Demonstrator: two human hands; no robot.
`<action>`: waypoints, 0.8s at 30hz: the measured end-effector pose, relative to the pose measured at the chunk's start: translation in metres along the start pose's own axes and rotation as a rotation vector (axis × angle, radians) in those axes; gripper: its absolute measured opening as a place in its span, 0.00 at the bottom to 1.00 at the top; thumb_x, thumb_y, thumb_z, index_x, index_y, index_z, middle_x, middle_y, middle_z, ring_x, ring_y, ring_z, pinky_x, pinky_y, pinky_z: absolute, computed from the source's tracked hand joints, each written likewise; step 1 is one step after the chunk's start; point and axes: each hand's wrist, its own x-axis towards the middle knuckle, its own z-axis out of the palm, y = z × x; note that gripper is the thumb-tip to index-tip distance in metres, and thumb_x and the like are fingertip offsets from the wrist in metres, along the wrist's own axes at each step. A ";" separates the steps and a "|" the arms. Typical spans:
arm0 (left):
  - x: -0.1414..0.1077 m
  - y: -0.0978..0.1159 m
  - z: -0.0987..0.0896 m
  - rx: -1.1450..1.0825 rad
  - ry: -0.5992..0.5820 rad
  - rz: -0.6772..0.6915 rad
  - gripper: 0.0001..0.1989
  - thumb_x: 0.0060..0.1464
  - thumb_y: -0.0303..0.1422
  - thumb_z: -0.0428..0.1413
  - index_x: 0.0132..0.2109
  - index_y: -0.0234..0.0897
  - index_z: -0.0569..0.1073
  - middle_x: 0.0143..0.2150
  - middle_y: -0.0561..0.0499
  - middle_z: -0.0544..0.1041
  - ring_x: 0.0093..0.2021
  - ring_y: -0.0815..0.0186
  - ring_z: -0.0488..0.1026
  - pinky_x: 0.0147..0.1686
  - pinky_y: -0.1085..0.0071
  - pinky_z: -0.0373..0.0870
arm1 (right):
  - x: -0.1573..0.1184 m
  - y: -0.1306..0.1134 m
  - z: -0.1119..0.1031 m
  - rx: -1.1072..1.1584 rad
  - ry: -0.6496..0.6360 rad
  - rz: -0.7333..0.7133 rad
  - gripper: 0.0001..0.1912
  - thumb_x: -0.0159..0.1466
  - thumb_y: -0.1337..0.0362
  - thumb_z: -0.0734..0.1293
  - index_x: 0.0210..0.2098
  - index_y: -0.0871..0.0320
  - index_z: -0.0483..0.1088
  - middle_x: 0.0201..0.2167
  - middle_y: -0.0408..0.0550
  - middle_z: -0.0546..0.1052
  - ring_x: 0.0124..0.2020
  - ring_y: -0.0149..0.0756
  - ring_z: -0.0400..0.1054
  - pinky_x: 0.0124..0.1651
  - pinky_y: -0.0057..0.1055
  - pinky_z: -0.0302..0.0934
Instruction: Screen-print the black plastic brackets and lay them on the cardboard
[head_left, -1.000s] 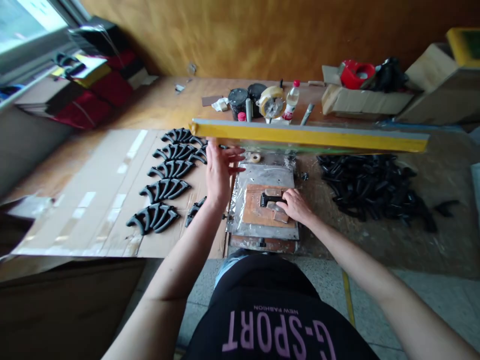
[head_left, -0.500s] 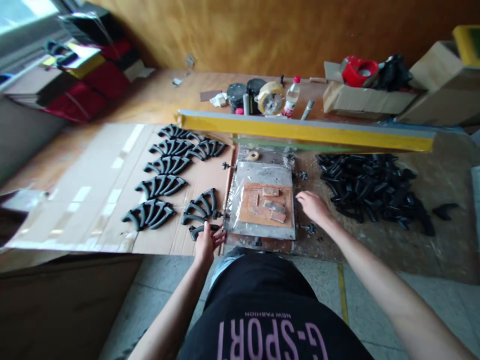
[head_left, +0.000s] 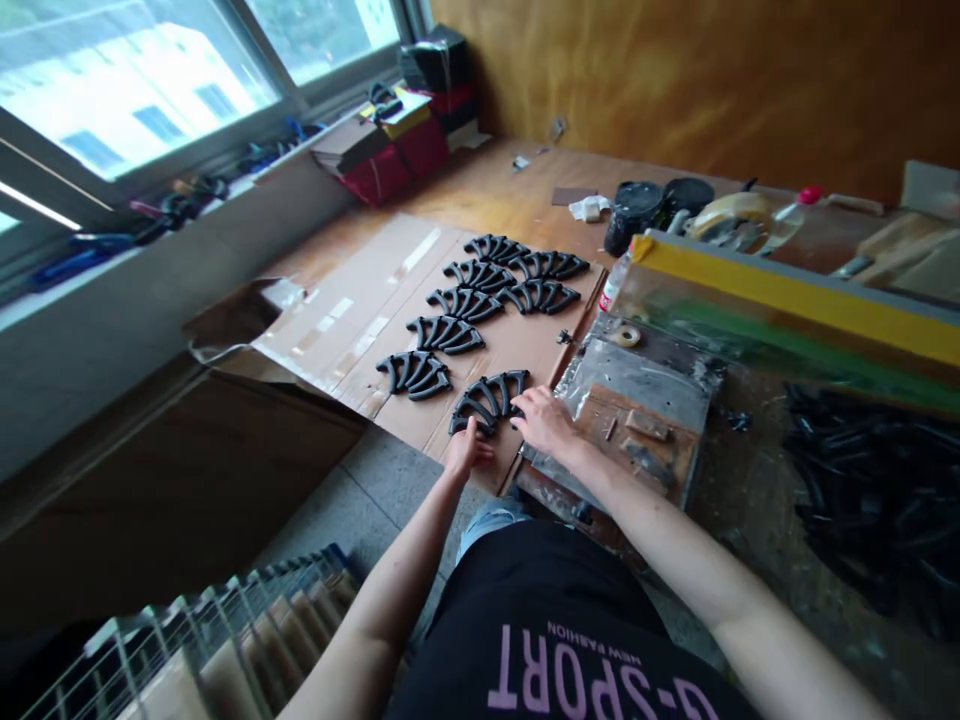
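Note:
On the cardboard sheet (head_left: 360,310), a fan of black curved handles (head_left: 491,395) lies close to the front edge. My left hand (head_left: 466,450) is at the near end of this fan, thumb and fingers closed on the lowest black curved handle (head_left: 472,426). My right hand (head_left: 546,420) reaches across to the fan's right side. Its fingers are bent and somewhat apart, close to the handle ends, and I see nothing held in them. More fans of the same handles (head_left: 465,303) lie in rows behind and to the left.
Right of the cardboard sits a metal plate (head_left: 675,375) with a wooden board (head_left: 600,410) and a tape roll (head_left: 627,336). A yellow-and-grey bar (head_left: 810,290) crosses behind. A pile of black handles (head_left: 870,480) lies far right. A wire rack (head_left: 225,640) stands lower left.
My view has swung left. My left hand has brought its handle against the front fan. My right hand has come over from the metal plate's right side to the fan.

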 end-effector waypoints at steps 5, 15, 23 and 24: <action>0.002 -0.003 0.002 -0.065 0.021 -0.057 0.33 0.62 0.55 0.33 0.48 0.31 0.69 0.22 0.45 0.76 0.21 0.60 0.75 0.23 0.66 0.73 | 0.048 -0.042 0.045 -0.119 -0.282 0.152 0.22 0.60 0.54 0.69 0.51 0.54 0.69 0.56 0.57 0.65 0.56 0.55 0.57 0.48 0.51 0.62; 0.009 0.005 0.008 -0.059 0.029 0.014 0.26 0.63 0.53 0.36 0.43 0.36 0.66 0.26 0.46 0.76 0.22 0.63 0.75 0.23 0.68 0.71 | 0.078 -0.040 0.058 -0.110 -0.348 0.206 0.19 0.62 0.52 0.64 0.50 0.53 0.69 0.55 0.55 0.65 0.55 0.56 0.56 0.49 0.53 0.59; 0.080 0.110 0.013 0.262 -0.026 0.287 0.25 0.64 0.51 0.36 0.41 0.38 0.67 0.32 0.45 0.78 0.30 0.63 0.78 0.33 0.69 0.71 | 0.138 0.003 0.034 0.050 -0.050 0.548 0.28 0.61 0.46 0.63 0.54 0.56 0.67 0.56 0.58 0.63 0.56 0.58 0.56 0.51 0.50 0.57; 0.093 0.124 0.015 0.279 -0.039 0.296 0.24 0.63 0.52 0.39 0.40 0.38 0.68 0.33 0.44 0.79 0.33 0.61 0.78 0.36 0.68 0.71 | 0.149 0.009 0.033 0.072 -0.024 0.613 0.28 0.62 0.46 0.63 0.54 0.57 0.66 0.56 0.59 0.63 0.56 0.58 0.55 0.52 0.51 0.56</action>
